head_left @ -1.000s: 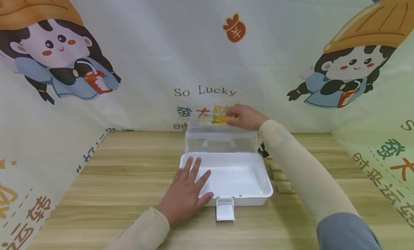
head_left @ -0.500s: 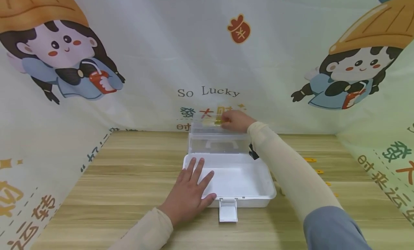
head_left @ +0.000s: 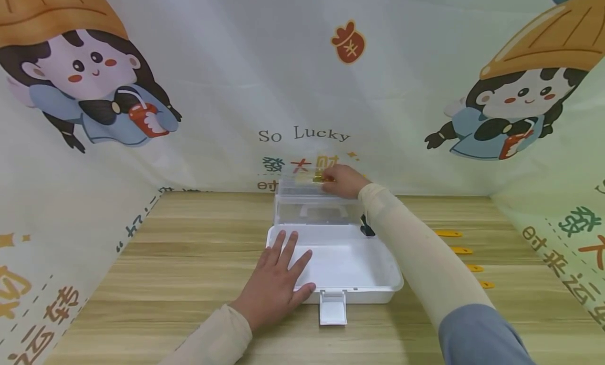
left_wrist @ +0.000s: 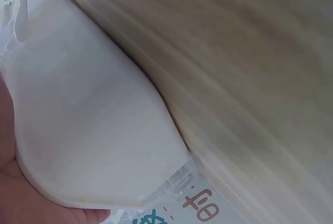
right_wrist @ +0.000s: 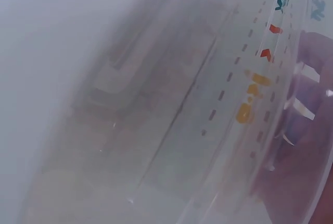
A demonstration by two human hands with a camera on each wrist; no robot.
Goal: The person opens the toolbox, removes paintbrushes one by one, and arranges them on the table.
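Observation:
A white plastic box (head_left: 331,260) stands on the table with its clear lid (head_left: 288,210) raised at the back. My left hand (head_left: 274,294) rests on the box's front left corner, fingers spread over the rim; the left wrist view shows the white side wall (left_wrist: 93,104) beside it. At the top of the raised lid, my right hand (head_left: 347,181) pinches what looks like a paintbrush (head_left: 318,177), with a yellow band and a pale tip pointing left. Most of its handle is hidden by the hand. Through clear plastic, the right wrist view shows blurred fingers (right_wrist: 296,166).
Several orange handles (head_left: 460,250) lie in a row on the table right of the box, partly hidden by my right forearm. A white latch (head_left: 333,308) hangs from the box's front. A printed cloth (head_left: 227,92) rises behind and at both sides.
My right hand has moved a little left and down with the paintbrush, bringing it close over the lid's top; its orange handle is now mostly covered. My left hand stays on the box.

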